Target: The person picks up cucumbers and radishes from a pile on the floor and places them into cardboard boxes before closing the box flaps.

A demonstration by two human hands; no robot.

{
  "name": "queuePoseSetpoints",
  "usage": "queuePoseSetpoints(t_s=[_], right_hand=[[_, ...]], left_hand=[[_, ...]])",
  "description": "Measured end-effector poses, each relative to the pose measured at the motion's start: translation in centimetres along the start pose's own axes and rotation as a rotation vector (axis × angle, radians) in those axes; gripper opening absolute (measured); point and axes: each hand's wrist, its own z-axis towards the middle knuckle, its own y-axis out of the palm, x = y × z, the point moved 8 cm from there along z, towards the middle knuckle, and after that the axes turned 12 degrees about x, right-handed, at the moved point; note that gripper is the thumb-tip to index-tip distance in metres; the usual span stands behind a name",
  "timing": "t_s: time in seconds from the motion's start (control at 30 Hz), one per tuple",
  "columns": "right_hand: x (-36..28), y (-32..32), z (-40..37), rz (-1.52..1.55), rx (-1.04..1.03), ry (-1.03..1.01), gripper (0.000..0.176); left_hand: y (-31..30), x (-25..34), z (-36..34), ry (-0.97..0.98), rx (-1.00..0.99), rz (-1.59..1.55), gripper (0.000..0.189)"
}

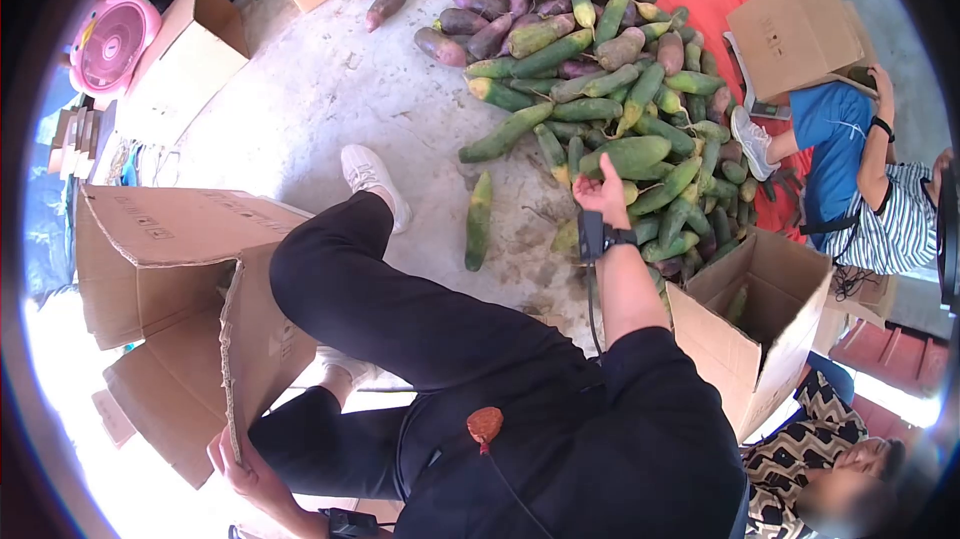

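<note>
I log left hand (245,474) clamped on the brown corrugated cardboard box (265,339) flap at 8 o'clock, seemingly holding it open, while right hand (603,194) curls over a long green oblong vegetable (632,154) at 1 o'clock, grip unclear.

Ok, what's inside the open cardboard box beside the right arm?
One green vegetable shows inside the cardboard box. The near wall hides the bottom, so any others down there cannot be seen.

Bare floor (330,109) left of pile (600,69): open passage. Lone gourd (479,221) lies in it, near shoe (372,179). Own leg (370,289) bars way to flapped box (260,339). Open box (760,319) tight against pile's near edge; co-worker (840,139) beyond.
</note>
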Motion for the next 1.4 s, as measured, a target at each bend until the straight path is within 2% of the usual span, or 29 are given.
queuePoseSetpoints(t_s=[0.03, 0.07, 0.13, 0.27, 0.33, 0.37, 0.4, 0.47, 0.53, 0.6, 0.67, 0.7, 0.77, 0.8, 0.83, 0.97, 1.03, 1.13, 1.2, 1.23, 1.27, 1.33, 1.4], right_hand=[[0.9, 0.3, -1.4, -0.12, -0.067, -0.061, 0.028], [1.4, 0.7, -3.1, -0.26, -0.157, -0.213, 0.032], [3.5, 2.1, -7.6, -0.414, -0.204, -0.351, 0.043], [7.2, 5.8, -13.1, -0.647, -0.309, -0.452, 0.054], [8.3, 8.9, -16.1, -0.782, -0.443, -0.672, 0.059], [8.9, 10.6, -18.1, -0.798, -0.541, -0.741, 0.061], [9.7, 11.8, -19.4, -0.809, -0.574, -0.726, 0.061], [10.6, 14.9, -24.7, -0.786, -0.814, -1.029, 0.061], [12.2, 17.0, -29.4, -0.857, -0.882, -1.087, 0.063], [14.3, 19.1, -34.1, -0.877, -1.035, -1.184, 0.062], [16.1, 20.7, -40.6, -0.896, -1.17, -1.375, 0.058], [17.1, 21.2, -44.0, -0.821, -1.255, -1.454, 0.056], [19.1, 21.4, -50.3, -0.767, -1.424, -1.76, 0.056], [20.3, 21.5, -52.5, -0.67, -1.495, -1.775, 0.055], [21.6, 21.2, -55.3, -0.58, -1.581, -1.902, 0.054], [28.6, 20.6, -58.4, -0.605, -1.773, -1.764, 0.06], [30.0, 19.6, -57.6, -0.59, -1.749, -1.698, 0.058], [29.0, 18.9, -54.8, -0.646, -1.649, -1.618, 0.041], [27.1, 19.1, -51.5, -0.633, -1.58, -1.584, 0.038], [25.8, 19.3, -49.8, -0.589, -1.555, -1.537, 0.034], [24.4, 19.1, -47.8, -0.596, -1.468, -1.568, 0.032], [22.0, 19.0, -41.6, -0.791, -1.296, -1.591, 0.029], [19.3, 17.7, -34.2, -1.196, -1.05, -1.64, 0.032]], left_hand=[[-0.1, -0.1, 0.1, -0.025, 0.005, -0.011, 0.014], [-0.2, -0.3, 0.1, -0.029, 0.011, -0.007, 0.014], [-0.1, -0.2, 0.1, 0.031, 0.007, -0.003, 0.014], [-0.4, 0.5, 0.4, 0.055, 0.029, -0.003, 0.015], [-0.3, 0.0, 0.2, 0.015, 0.028, -0.054, 0.016], [-0.3, 0.2, 0.2, 0.017, 0.021, -0.052, 0.016], [-0.4, 0.5, 0.3, 0.006, 0.02, -0.048, 0.017], [-0.6, 0.7, 0.3, 0.011, 0.043, -0.041, 0.021], [-1.0, 1.4, 0.4, -0.013, 0.02, 0.046, 0.027], [-1.3, 1.3, 0.3, -0.048, 0.034, 0.008, 0.029], [-1.5, 1.4, 0.6, -0.024, 0.016, 0.108, 0.03], [-1.8, 1.2, 0.7, -0.041, 0.023, 0.123, 0.03], [-1.8, 1.8, 0.9, 0.008, 0.01, 0.137, 0.032], [-1.8, 2.0, 1.0, 0.01, 0.014, 0.135, 0.032], [-1.9, 2.1, 1.0, 0.005, 0.014, 0.148, 0.033], [-1.9, 2.1, 0.9, 0.032, 0.021, 0.179, 0.032], [-1.7, 2.2, 0.8, 0.031, 0.012, 0.151, 0.027], [-1.4, 1.9, 0.5, 0.136, 0.057, 0.024, 0.02], [-1.1, 1.4, 0.7, 0.086, 0.044, -0.042, 0.018], [-1.1, 1.4, 0.8, 0.151, 0.053, -0.048, 0.018], [-1.1, 0.9, 0.6, 0.131, 0.053, -0.039, 0.019], [-0.9, 1.2, 0.8, 0.117, 0.032, -0.04, 0.019], [-0.7, 1.0, 0.5, 0.113, 0.035, -0.04, 0.019]])
